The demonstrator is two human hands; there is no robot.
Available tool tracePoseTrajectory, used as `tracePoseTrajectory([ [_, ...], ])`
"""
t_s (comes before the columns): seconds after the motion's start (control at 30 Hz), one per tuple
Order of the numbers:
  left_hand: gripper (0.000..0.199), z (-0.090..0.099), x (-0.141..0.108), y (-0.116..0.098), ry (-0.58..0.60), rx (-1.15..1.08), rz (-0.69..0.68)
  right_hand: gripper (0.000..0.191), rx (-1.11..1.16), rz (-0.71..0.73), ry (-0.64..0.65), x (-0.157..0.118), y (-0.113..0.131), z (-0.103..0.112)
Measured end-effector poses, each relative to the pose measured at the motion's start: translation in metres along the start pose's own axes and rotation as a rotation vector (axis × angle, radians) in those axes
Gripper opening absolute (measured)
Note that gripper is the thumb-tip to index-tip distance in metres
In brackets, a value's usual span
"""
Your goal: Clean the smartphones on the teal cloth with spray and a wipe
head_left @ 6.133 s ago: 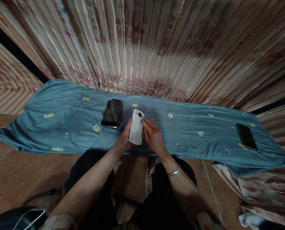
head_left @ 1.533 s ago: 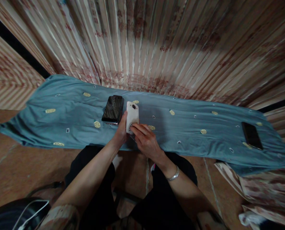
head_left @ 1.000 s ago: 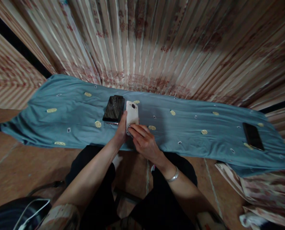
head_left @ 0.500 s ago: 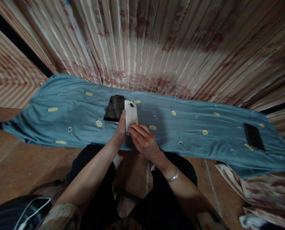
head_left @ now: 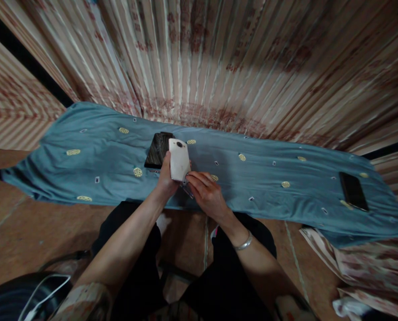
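My left hand (head_left: 167,178) is closed around the left side of a white smartphone (head_left: 179,159), whose back and dark camera lens face up. At the phone's lower right corner, my right hand (head_left: 209,192) pinches a thin see-through piece (head_left: 187,191) that looks like a clear phone case. Its edge sticks out below the phone, and how far it still covers the phone is hidden. Just behind my left hand lie stacked dark phones or small tablets (head_left: 157,150), the top one with a glossy screen, partly covered by the white phone.
A blue cloth (head_left: 105,154) with yellow pineapple prints covers the narrow table. Near its right end lies a black phone (head_left: 353,191). A pleated curtain (head_left: 199,67) hangs behind. At lower left, a white cable (head_left: 48,292) rests on a dark round seat (head_left: 14,298).
The white phone has shifted slightly left and turned its back more upward. My right fingers have drawn away from its lower end, and the clear edge now shows below it.
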State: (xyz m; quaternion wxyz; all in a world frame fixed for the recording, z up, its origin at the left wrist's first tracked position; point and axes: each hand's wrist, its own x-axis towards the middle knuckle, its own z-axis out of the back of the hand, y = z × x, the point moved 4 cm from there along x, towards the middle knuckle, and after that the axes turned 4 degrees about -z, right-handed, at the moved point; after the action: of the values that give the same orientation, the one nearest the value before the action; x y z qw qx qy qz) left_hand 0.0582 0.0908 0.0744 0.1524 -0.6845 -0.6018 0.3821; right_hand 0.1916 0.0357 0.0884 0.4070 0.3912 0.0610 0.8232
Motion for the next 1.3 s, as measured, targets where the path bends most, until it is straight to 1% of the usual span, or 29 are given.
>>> tracePoseTrajectory([
  [0.17,0.055,0.001,0.002,-0.001,0.017,0.004,-0.001,0.031,0.024,-0.05,0.007,-0.001,-0.006,0.0],
  [0.4,0.053,-0.001,0.002,-0.002,0.006,-0.016,-0.005,0.03,0.103,-0.093,-0.063,-0.003,-0.013,-0.003],
  [0.53,0.054,0.001,0.005,-0.001,0.021,-0.001,-0.027,0.03,0.131,-0.145,-0.028,-0.004,-0.019,-0.007],
  [0.67,0.055,0.004,0.006,0.002,0.037,0.016,-0.024,0.032,0.137,-0.146,-0.023,-0.005,-0.022,-0.009],
  [0.83,0.051,0.0,-0.001,0.005,0.005,0.029,0.031,0.035,0.126,-0.141,-0.068,-0.004,-0.025,-0.008],
  [0.9,0.05,-0.002,-0.003,0.004,-0.003,0.022,0.018,0.036,0.105,-0.14,-0.061,-0.005,-0.024,-0.01],
  [1.0,0.042,-0.002,-0.004,0.001,-0.008,0.003,-0.025,0.037,0.078,-0.162,-0.035,-0.006,-0.023,-0.013],
  [1.1,0.036,-0.002,-0.004,0.001,-0.017,-0.005,-0.033,0.037,0.085,-0.173,-0.045,-0.007,-0.024,-0.015],
  [1.3,0.039,-0.008,-0.01,0.006,0.012,-0.009,0.037,0.037,0.097,-0.176,-0.093,-0.006,-0.029,-0.012],
])
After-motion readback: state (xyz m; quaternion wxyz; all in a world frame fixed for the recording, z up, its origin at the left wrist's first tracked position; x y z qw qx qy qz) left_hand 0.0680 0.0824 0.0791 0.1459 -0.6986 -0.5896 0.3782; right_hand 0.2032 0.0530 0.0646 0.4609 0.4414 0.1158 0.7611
